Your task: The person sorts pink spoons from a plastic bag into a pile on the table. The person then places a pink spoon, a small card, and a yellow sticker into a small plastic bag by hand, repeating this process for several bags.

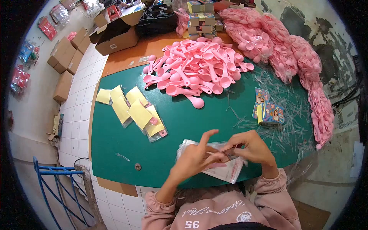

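My left hand is over a stack of clear plastic bags at the table's front edge, its index finger raised and its other fingers bent. Close beside it, my right hand has its fingers pinched at the bags' upper part; what lies between them is too small to make out. A pile of pink spoons rests at the back of the green table. Several packed bags with yellow cards lie on the left. Printed cards are stacked on the right.
Clear plastic strips are scattered on the right. Large bags of pink spoons line the right edge. An open cardboard box and card bundles stand at the back. A small metal disc lies front left.
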Demonstrator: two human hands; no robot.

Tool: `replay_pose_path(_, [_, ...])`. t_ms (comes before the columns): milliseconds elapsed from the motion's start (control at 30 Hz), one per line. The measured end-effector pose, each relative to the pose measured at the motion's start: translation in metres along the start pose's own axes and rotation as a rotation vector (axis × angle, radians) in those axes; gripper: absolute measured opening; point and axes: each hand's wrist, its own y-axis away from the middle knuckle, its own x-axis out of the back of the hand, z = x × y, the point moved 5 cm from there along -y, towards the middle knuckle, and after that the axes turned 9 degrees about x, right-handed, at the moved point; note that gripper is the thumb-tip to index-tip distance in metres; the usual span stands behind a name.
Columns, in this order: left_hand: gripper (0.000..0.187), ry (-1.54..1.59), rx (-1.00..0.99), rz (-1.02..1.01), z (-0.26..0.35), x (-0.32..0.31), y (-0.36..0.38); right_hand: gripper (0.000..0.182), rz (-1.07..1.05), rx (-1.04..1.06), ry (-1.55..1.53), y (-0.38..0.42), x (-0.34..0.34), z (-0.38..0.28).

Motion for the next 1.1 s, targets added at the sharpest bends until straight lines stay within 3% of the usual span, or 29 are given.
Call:
replay_pose_path(33, [0.047, -0.079, -0.01, -0.074, -0.004, 0.004, 0.004, 0.026, 0.002, -0.139, -0.132, 0.004, 0.0, 0.009])
replay_pose_path(167, [0.048, 0.04, -0.121, -0.156, -0.022, 0.024, 0.016, 0.021, 0.114, -0.296, -0.059, 0.011, 0.012, 0.02])
replay_pose_path(233, [0.05, 0.229, 0.007, -0.109, -0.033, 0.03, 0.017, 0.013, 0.183, -0.224, -0.519, 0.01, 0.004, 0.019])
replay_pose_path(333, [0.053, 0.305, 0.011, -0.089, -0.034, 0.03, 0.018, 0.012, 0.091, -0.366, -0.45, 0.016, 0.007, 0.019])
replay_pose_path(500, [0.054, 0.273, 0.101, -0.151, -0.033, 0.016, 0.015, 0.011, 0.217, -0.272, -0.285, 0.013, 0.005, 0.019])
replay_pose_path(567, [0.059, 0.192, -0.065, 0.484, -0.031, 0.023, 0.02, 0.011, 0.264, -0.241, -0.224, 0.008, 0.002, 0.013])
replay_pose_path(633, [0.054, 0.112, -0.011, 0.527, -0.033, 0.012, 0.029, 0.018, 0.4, -0.116, 0.076, 0.004, 0.002, -0.008])
replay_pose_path(667, [0.053, 0.428, 0.04, 0.314, -0.037, -0.005, 0.029, 0.018, 0.4, -0.116, 0.076, 0.003, -0.002, -0.011])
replay_pose_path(700, [0.052, 0.74, 0.093, 0.093, -0.04, -0.022, 0.032, 0.023, 0.243, 0.034, 0.129, 0.0, -0.013, -0.02])
replay_pose_path(733, [0.052, 0.627, 0.173, 0.047, -0.047, -0.029, 0.038, 0.027, 0.084, 0.184, 0.181, 0.0, -0.025, -0.028])
replay_pose_path(767, [0.052, 0.63, 0.176, 0.046, -0.048, -0.032, 0.041, 0.027, 0.082, 0.18, 0.18, 0.004, -0.029, -0.027])
replay_pose_path(833, [0.055, 0.952, 0.17, -0.012, -0.046, -0.039, 0.045, 0.033, -0.016, 0.195, 0.315, 0.01, -0.04, -0.026])
replay_pose_path(967, [0.057, 0.85, 0.222, -0.03, -0.056, -0.046, 0.054, 0.021, -0.185, 0.14, 0.257, 0.014, -0.058, -0.019])
replay_pose_path(1100, [0.059, 0.773, 0.281, -0.013, -0.059, -0.05, 0.058, 0.018, -0.225, 0.109, 0.1, 0.017, -0.062, -0.012])
